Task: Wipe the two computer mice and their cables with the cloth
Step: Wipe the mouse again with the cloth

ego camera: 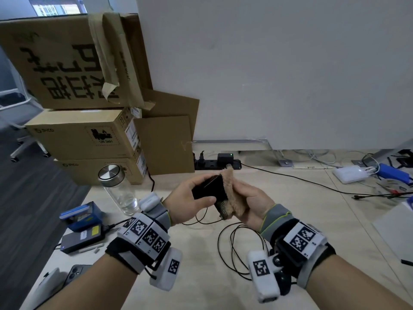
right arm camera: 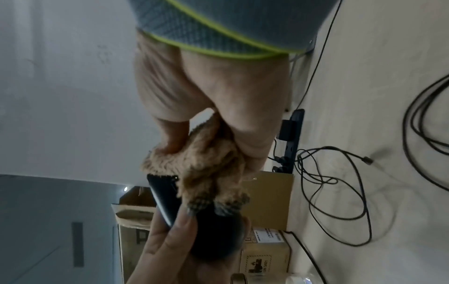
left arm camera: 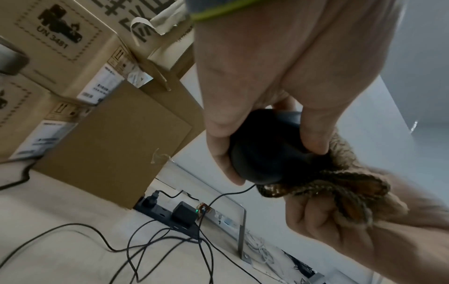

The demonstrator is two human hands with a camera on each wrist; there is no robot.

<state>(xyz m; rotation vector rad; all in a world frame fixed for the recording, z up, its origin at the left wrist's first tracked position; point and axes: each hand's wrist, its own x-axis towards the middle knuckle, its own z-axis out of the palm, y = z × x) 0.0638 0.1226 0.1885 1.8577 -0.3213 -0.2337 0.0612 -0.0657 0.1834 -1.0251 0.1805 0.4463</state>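
Black mouse held up over the desk, cloth pressed against it.

The left hand (ego camera: 188, 201) grips the black mouse (ego camera: 209, 189) with curled fingers and thumb, above the desk (ego camera: 201, 287); at its 3 o'clock, the right hand (ego camera: 250, 203) clutches the tan cloth (ego camera: 232, 195), bunched against the mouse. The cable (ego camera: 234, 247) hangs to 6 o'clock and loops on the desk. Cardboard boxes (ego camera: 82, 135) stand at 10 o'clock.

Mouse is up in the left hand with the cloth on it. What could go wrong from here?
The mouse cable hangs down into loose cable loops on the desk; lifting higher could snag or drag them. The left hand grips the black mouse only at its sides, so hard rubbing with the brown cloth might twist it free.
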